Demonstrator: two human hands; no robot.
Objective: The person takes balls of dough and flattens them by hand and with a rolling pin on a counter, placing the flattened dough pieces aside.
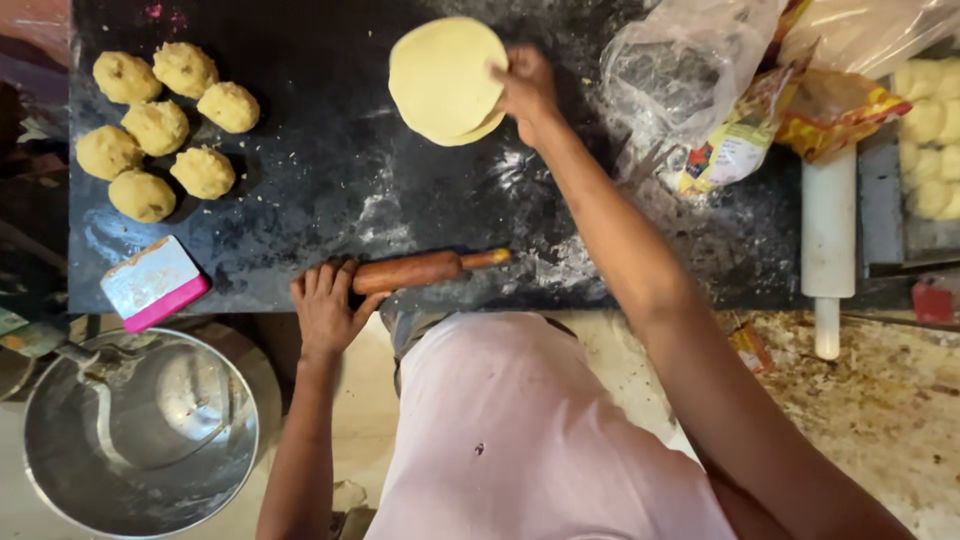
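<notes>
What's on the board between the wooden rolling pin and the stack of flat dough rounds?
Head view: only bare dark board with flour smears lies between the wooden rolling pin and the flat dough rounds.

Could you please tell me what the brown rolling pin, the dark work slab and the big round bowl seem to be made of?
Brown rolling pin: probably wood, judging by its warm matt tone. Dark work slab: likely polished stone, black, flour-streaked. Big round bowl: metal, apparently steel, grey and reflective.
</notes>
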